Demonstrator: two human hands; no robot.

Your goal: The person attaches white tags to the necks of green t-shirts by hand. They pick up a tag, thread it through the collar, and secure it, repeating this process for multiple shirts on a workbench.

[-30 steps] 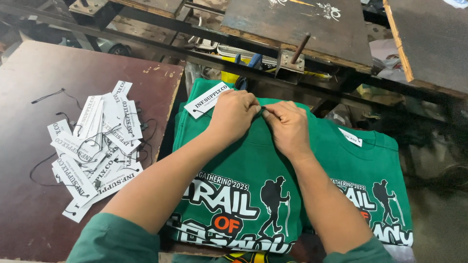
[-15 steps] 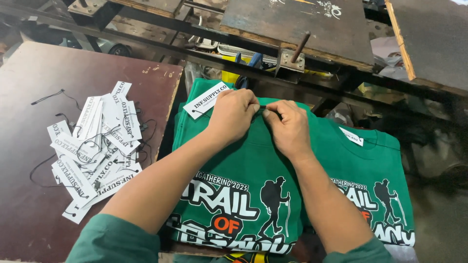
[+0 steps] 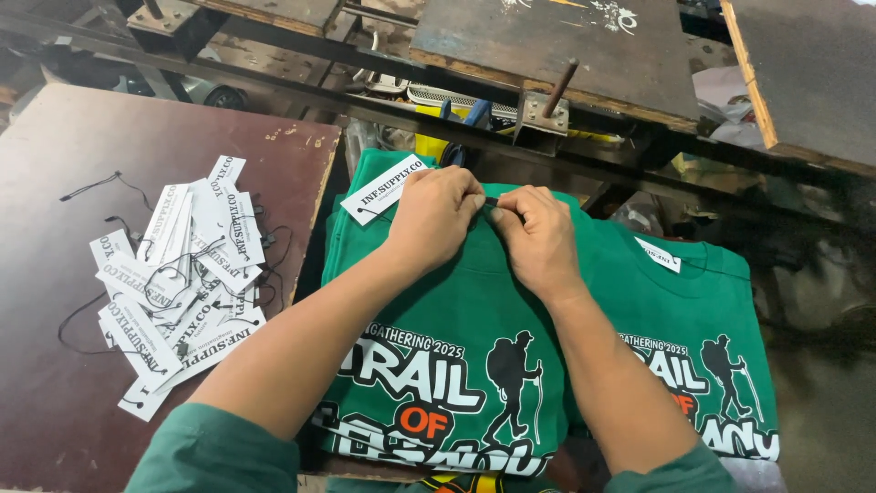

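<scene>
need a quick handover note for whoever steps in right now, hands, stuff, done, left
Left hand and right hand: both pinched at the collar of the top green printed t-shirt, working a thin black string.
White paper hang tag lies by that collar, its string running under the left hand.
Pile of loose white tags with black strings sits on the brown board to the left.
Second green shirt lies to the right.
Done: cannot tell.
Left: the loose tags.

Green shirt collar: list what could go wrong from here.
1. Both hands, left hand and right hand, pinch a thin black string at the green shirt collar; it may slip out.
2. The white tag lies loose beside the left hand and could get bent.
3. The tag pile has tangled strings.
</scene>
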